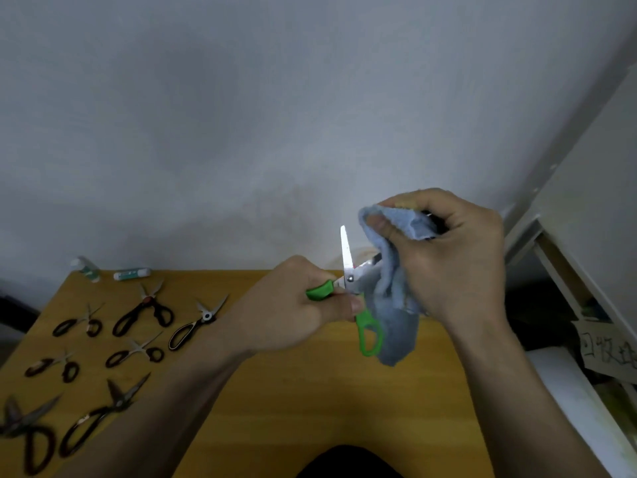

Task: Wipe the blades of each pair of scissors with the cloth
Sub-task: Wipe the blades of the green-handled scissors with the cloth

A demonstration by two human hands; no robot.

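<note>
My left hand [293, 305] grips the green-handled scissors [368, 332] by the handles, above the wooden table [310, 391]. The scissors are spread open: one bare blade [345, 250] points straight up, while the other slants to the right and disappears into the blue-grey cloth [396, 298]. My right hand [455, 257] holds that cloth pinched around the slanted blade, thumb on the near side; the cloth's loose end hangs down behind the lower green handle loop.
Several black-handled scissors [143, 312] lie spread on the left half of the table. Two small white-and-green tubes [132, 273] lie at the far left edge by the wall. White shelving [586, 208] and a cardboard sign [610, 350] stand to the right.
</note>
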